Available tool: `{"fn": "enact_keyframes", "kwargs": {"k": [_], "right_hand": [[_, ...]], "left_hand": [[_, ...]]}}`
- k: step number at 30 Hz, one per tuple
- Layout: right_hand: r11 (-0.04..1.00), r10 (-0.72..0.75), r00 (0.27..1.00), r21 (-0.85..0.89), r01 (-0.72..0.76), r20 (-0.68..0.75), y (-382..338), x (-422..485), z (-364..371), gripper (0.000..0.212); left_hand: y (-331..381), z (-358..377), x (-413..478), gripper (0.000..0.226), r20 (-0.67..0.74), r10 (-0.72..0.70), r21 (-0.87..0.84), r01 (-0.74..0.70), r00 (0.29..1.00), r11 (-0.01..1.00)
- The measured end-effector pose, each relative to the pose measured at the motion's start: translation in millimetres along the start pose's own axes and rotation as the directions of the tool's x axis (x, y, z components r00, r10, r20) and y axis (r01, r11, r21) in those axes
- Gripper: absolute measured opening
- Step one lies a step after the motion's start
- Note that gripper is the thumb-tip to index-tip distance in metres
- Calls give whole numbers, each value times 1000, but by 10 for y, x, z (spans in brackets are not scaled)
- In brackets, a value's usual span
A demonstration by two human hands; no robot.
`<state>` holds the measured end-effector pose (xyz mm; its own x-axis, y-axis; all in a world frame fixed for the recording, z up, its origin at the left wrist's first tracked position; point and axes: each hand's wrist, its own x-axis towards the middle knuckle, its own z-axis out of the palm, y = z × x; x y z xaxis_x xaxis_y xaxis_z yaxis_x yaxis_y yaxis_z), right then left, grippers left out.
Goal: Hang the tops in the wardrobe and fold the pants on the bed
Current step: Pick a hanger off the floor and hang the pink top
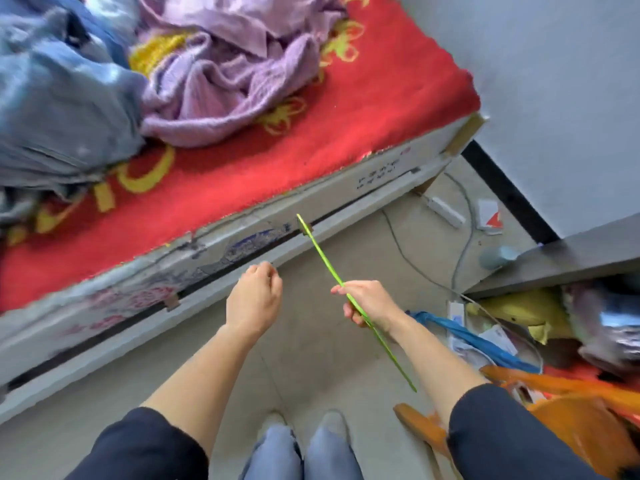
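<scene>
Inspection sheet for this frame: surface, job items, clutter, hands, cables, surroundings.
Surface: bed with a red, yellow-patterned blanket; clothes heaped on it.
Job's things: purple garment and blue denim pile crumpled on the bed; green hanger in hand.
Clutter: blue bag, orange plastic and papers on the floor at right.
Grippers: left hand empty, fingers loosely curled; right hand grips the hanger.
Cables: grey cable and white power strip on the floor by the bed corner.
Surroundings: pale wall, dark skirting, tiled floor.
</scene>
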<state>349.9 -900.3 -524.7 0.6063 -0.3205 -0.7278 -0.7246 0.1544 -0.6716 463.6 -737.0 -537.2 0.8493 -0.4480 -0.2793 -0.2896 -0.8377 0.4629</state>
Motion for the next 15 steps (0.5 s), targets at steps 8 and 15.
{"fn": "enact_keyframes", "kwargs": {"k": [8,15], "right_hand": [[992,-126,984,39,122,128,-2063,-372,-138,20],[981,-193,981,1,193,6,-3492,511,-9,25]], "left_hand": [[589,-1431,494,17,-100,-33,-92,24,994,996],[499,-2047,1908,20,-107,-82,-88,73,991,993]]}}
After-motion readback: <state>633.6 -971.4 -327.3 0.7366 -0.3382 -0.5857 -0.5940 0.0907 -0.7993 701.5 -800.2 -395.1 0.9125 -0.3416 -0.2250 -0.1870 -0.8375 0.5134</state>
